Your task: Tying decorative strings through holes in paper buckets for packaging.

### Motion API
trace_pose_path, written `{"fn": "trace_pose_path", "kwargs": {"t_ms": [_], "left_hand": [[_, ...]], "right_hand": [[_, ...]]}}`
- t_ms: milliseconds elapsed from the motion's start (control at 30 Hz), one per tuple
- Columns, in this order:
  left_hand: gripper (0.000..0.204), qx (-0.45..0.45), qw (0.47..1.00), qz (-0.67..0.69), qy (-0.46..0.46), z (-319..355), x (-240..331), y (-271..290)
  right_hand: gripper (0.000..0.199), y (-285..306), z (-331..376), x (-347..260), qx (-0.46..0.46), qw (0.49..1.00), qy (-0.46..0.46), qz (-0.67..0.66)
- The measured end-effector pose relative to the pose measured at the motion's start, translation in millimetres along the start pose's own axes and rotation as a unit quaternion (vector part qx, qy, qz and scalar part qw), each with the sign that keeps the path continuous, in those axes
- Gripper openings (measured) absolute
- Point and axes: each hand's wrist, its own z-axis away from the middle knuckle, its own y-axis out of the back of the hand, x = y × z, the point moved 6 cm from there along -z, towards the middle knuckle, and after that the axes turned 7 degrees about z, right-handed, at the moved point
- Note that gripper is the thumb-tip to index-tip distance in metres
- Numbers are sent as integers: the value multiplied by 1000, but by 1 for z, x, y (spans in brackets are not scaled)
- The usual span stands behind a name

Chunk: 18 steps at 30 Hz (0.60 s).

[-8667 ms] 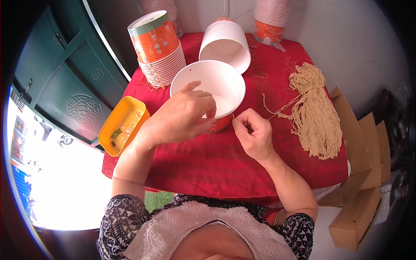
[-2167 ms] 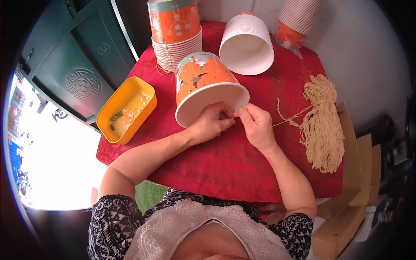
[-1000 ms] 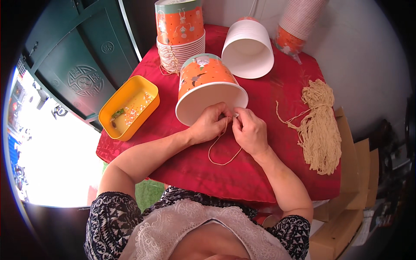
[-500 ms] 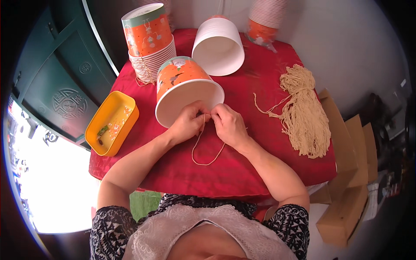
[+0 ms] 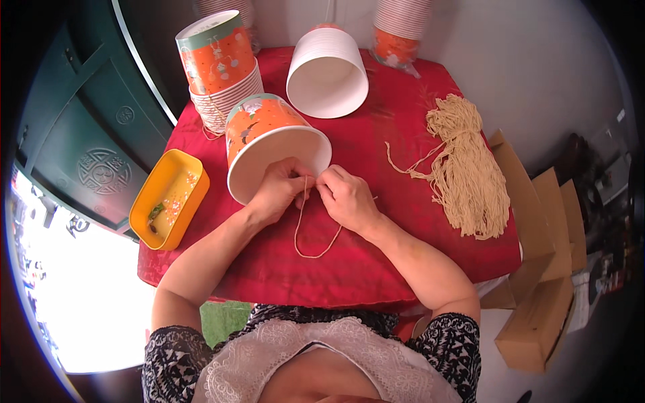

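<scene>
A beige string (image 5: 300, 232) hangs in a loop between my hands, over the red cloth. My left hand (image 5: 281, 188) pinches it at the mouth of an orange paper bucket (image 5: 269, 131) with a white rim, which lies on its side facing me. Close beside it, my right hand (image 5: 346, 195) has thumb and forefinger pressed together on the string, fingertips nearly touching the left ones. Whatever small part sits between the fingertips is hidden.
A yellow tray (image 5: 195, 208) with small beads stands at the left. Stacked paper buckets (image 5: 218, 64) rise behind it, and a white stack (image 5: 327, 80) lies on its side at the back. On the right rests a bundle of beige strings (image 5: 470, 178); cardboard boxes (image 5: 537, 322) stand beyond the table edge.
The view has shifted slightly, so the table things sit a little further left. Both hands keep pinching the string, and its loop hangs much as before.
</scene>
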Motion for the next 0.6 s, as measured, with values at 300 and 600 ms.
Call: {"fn": "trace_pose_path", "kwargs": {"t_ms": [300,600], "left_hand": [[4,27,998,-46,-23,1,1,-2],[13,24,922,-314,-227,12,11,-11]], "right_hand": [[9,11,-3,-14,11,997,-18,80],[3,1,-8,5,66,998,5,-17]]}}
